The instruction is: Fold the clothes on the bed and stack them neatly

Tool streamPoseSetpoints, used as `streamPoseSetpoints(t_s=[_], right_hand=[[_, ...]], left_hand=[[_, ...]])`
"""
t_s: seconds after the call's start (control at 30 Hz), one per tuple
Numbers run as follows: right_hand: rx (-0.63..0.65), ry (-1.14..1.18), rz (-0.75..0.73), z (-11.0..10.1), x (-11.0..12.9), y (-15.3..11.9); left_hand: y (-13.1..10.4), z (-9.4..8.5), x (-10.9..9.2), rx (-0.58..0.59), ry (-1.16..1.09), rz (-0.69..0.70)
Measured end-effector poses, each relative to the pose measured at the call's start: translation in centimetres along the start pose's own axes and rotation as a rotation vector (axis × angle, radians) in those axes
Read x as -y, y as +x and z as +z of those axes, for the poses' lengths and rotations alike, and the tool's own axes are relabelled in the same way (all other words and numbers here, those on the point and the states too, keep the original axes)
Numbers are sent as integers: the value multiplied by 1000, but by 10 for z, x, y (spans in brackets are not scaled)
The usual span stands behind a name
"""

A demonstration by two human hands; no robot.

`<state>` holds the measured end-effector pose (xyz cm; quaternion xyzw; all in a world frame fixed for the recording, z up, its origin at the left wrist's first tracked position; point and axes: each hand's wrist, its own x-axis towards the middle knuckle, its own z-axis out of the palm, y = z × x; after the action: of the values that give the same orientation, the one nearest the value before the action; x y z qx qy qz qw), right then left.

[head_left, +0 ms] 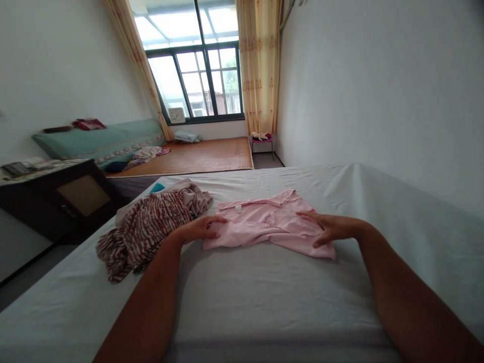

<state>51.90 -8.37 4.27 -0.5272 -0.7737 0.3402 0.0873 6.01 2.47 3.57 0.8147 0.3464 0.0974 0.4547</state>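
Note:
A pink shirt lies folded into a wide, slightly wrinkled strip on the white-sheeted bed, a small white tag near its upper edge. At its left end, my left hand has the cloth between thumb and fingers. My right hand rests on the right end, its fingers stretched over the cloth and the thumb spread apart from them. To the left of the shirt, close by my left forearm, is a heaped brown-and-white patterned garment. Behind it sits a crumpled greyish-pink cloth.
The white sheet runs up against the wall on the right. Beyond the bed is another bed with a brown mat and a green-covered headboard. A dark cabinet stands at left, and a small stool is by the curtain.

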Motion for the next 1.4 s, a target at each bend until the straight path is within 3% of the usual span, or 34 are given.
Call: streamPoseSetpoints(t_s=[0.13,0.23,0.33,0.47,0.53,0.67,0.8,1.0,1.2,1.27,1.4], right_hand=[[60,-26,-98,-2,9,-3],[19,89,-104,-15,10,-16],[-11,202,-14,-24,2,-27],[81,240,144,-21,-18,-23],[-23,217,193,-18,-27,-14],[-420,39,144,-11,-29,7],[-416,-20,62,3,-23,23],[-401,-105,139,8,-20,31],[-776,53,3,4,-10,35],[-753,7,73,-1,-14,28],[-433,-27,315,-17,-22,6]], left_hand=[[-5,-1,-4,7,-50,-51],[-9,-2,-8,6,-90,-42],[-11,-1,-13,51,-69,-42],[-12,0,-15,138,-4,-116],[-13,0,-14,133,-6,-154],[-10,-1,-10,67,15,-194],[-6,-1,-4,49,45,-190],[-4,-2,3,49,70,-154],[-4,-4,0,-54,86,-101],[-3,-4,0,-72,100,-100],[-1,-3,5,-19,121,-111]])
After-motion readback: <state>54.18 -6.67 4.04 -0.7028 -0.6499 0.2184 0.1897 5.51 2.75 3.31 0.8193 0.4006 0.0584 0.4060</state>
